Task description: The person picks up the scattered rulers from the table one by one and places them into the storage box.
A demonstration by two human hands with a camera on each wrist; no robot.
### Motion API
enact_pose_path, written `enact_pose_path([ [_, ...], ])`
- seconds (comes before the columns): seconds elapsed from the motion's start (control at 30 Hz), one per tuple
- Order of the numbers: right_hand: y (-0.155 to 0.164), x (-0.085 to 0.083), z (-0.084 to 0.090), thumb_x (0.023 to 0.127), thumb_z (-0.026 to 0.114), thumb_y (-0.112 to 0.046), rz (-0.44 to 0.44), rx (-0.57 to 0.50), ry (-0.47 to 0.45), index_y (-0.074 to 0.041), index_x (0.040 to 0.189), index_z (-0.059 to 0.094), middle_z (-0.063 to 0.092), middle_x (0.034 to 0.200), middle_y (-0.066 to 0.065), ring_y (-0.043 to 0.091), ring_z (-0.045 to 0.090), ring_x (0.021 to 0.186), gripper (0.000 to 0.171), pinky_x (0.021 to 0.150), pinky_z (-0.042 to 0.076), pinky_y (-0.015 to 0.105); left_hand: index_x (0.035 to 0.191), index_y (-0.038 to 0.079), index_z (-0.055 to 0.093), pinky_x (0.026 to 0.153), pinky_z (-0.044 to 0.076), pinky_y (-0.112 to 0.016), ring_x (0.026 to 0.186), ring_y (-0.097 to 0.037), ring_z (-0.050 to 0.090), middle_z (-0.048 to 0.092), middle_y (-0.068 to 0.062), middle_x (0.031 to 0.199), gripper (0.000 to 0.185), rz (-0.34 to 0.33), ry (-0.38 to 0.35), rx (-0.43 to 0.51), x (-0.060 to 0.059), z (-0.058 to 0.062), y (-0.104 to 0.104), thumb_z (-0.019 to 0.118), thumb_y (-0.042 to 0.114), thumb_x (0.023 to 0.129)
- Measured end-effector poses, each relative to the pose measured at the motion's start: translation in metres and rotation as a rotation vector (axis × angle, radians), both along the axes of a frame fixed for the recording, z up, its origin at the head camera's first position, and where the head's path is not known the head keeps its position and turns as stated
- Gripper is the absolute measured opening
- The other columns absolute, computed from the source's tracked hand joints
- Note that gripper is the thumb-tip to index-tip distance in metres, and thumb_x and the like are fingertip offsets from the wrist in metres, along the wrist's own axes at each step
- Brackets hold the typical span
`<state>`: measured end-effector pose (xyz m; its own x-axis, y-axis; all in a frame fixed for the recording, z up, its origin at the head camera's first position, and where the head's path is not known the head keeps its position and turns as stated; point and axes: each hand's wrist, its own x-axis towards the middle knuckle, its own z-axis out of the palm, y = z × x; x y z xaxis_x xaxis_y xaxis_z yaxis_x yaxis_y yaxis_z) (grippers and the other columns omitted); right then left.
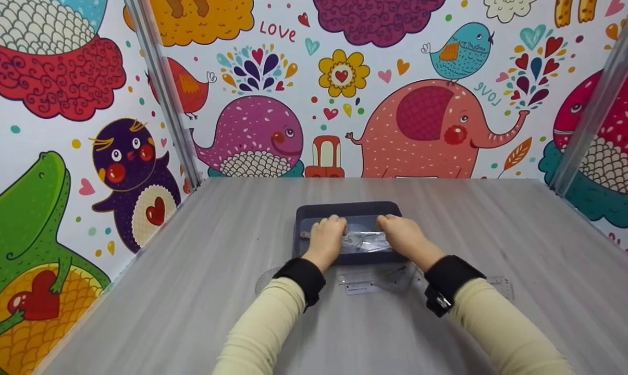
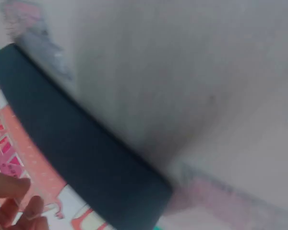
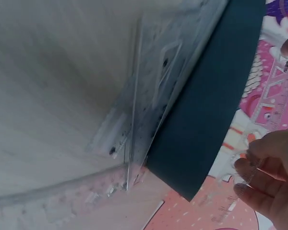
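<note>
A dark blue tray point(image 1: 347, 209) lies in the middle of the grey table point(image 1: 188, 291). Both hands are over it with curled fingers. My left hand point(image 1: 325, 235) grips the left end of a clear plastic ruler point(image 1: 365, 240), and my right hand point(image 1: 403, 235) grips its right end. In the right wrist view the fingers point(image 3: 264, 187) pinch the clear ruler point(image 3: 274, 98) above the tray point(image 3: 216, 105). The left wrist view shows only fingertips point(image 2: 14, 203) beside the tray's edge point(image 2: 77, 158); that view is blurred.
More clear drawing tools lie on the table just in front of the tray: stacked rulers point(image 1: 377, 280), a protractor point(image 1: 265, 281) under my left wrist, and another ruler point(image 1: 501, 285) by my right sleeve. Cartoon-patterned walls point(image 1: 261, 130) close in the table on three sides.
</note>
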<state>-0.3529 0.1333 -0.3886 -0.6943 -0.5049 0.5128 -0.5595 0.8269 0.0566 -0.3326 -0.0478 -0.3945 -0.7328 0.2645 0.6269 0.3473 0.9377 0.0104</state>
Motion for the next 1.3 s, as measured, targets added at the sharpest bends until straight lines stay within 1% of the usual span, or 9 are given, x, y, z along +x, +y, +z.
enact_pose_path([
  [0.13, -0.006, -0.006, -0.005, 0.066, 0.054, 0.004, -0.018, 0.126, 0.042, -0.005, 0.068, 0.047, 0.052, 0.063, 0.009, 0.027, 0.052, 0.053, 0.011, 0.043, 0.039, 0.038, 0.061, 0.017, 0.059, 0.051, 0.037, -0.030, 0.060, -0.017, 0.052, 0.055, 0.001, 0.066, 0.006, 0.056, -0.095, -0.052, -0.004, -0.010, 0.003, 0.059, 0.014, 0.066],
  [0.27, -0.012, -0.006, -0.009, 0.064, 0.060, -0.003, -0.017, 0.171, 0.022, -0.007, 0.066, 0.051, 0.051, 0.062, 0.007, 0.025, 0.052, 0.053, 0.010, 0.045, 0.040, 0.036, 0.061, 0.018, 0.062, 0.054, 0.041, -0.033, 0.063, -0.019, 0.054, 0.057, -0.001, 0.067, 0.005, 0.093, -0.167, -0.056, -0.005, -0.016, -0.001, 0.061, 0.016, 0.066],
  [0.43, -0.013, -0.005, -0.014, 0.065, 0.062, -0.010, -0.009, 0.170, -0.026, -0.009, 0.068, 0.058, 0.052, 0.064, 0.005, 0.023, 0.052, 0.056, 0.005, 0.047, 0.040, 0.036, 0.063, 0.017, 0.064, 0.053, 0.043, -0.033, 0.061, -0.019, 0.055, 0.060, -0.001, 0.068, 0.005, 0.078, -0.184, -0.013, -0.006, -0.019, -0.007, 0.062, 0.016, 0.066],
  [0.6, -0.008, -0.004, -0.018, 0.068, 0.061, -0.011, 0.025, 0.167, -0.078, -0.010, 0.072, 0.062, 0.052, 0.065, 0.005, 0.024, 0.054, 0.057, 0.004, 0.048, 0.042, 0.035, 0.061, 0.015, 0.062, 0.052, 0.043, -0.032, 0.061, -0.019, 0.056, 0.060, -0.001, 0.067, 0.007, 0.063, -0.223, 0.037, -0.005, -0.016, -0.009, 0.060, 0.010, 0.066],
  [0.77, -0.005, -0.004, -0.018, 0.069, 0.061, -0.009, 0.054, 0.154, -0.106, -0.010, 0.075, 0.062, 0.050, 0.065, 0.004, 0.024, 0.054, 0.057, 0.006, 0.047, 0.042, 0.035, 0.066, 0.013, 0.063, 0.054, 0.044, -0.032, 0.062, -0.019, 0.057, 0.062, -0.001, 0.069, 0.010, 0.051, -0.245, 0.080, -0.005, -0.017, -0.012, 0.057, 0.005, 0.067],
  [0.9, -0.002, -0.003, -0.017, 0.071, 0.057, -0.005, 0.039, 0.057, -0.183, -0.008, 0.081, 0.062, 0.055, 0.070, 0.005, 0.023, 0.055, 0.065, 0.012, 0.053, 0.043, 0.035, 0.071, 0.013, 0.065, 0.056, 0.045, -0.032, 0.064, -0.019, 0.058, 0.063, -0.001, 0.072, 0.016, 0.040, -0.264, 0.096, -0.005, -0.016, -0.014, 0.054, 0.001, 0.067],
  [1.1, -0.003, 0.005, -0.013, 0.072, 0.051, 0.000, 0.074, -0.230, -0.233, -0.006, 0.082, 0.061, 0.060, 0.076, 0.006, 0.018, 0.055, 0.068, 0.015, 0.058, 0.043, 0.032, 0.075, 0.014, 0.065, 0.063, 0.042, -0.036, 0.069, -0.019, 0.057, 0.062, -0.001, 0.074, 0.020, 0.034, -0.332, 0.157, 0.002, -0.006, -0.017, 0.053, 0.000, 0.067],
  [1.2, -0.004, 0.016, -0.006, 0.073, 0.052, -0.002, 0.112, -0.313, -0.274, -0.006, 0.084, 0.060, 0.058, 0.072, 0.002, 0.012, 0.052, 0.063, 0.015, 0.055, 0.042, 0.027, 0.076, 0.016, 0.064, 0.064, 0.035, -0.035, 0.069, -0.018, 0.053, 0.060, 0.001, 0.074, 0.021, 0.021, -0.276, 0.126, 0.011, -0.002, -0.018, 0.054, 0.000, 0.064],
  [1.3, -0.007, 0.031, 0.001, 0.073, 0.053, -0.004, 0.170, -0.315, -0.317, -0.008, 0.087, 0.059, 0.055, 0.068, -0.003, 0.007, 0.048, 0.058, 0.015, 0.052, 0.040, 0.022, 0.076, 0.018, 0.063, 0.062, 0.030, -0.033, 0.067, -0.018, 0.048, 0.058, 0.001, 0.074, 0.021, 0.013, -0.174, 0.068, 0.023, 0.002, -0.018, 0.057, 0.003, 0.062],
])
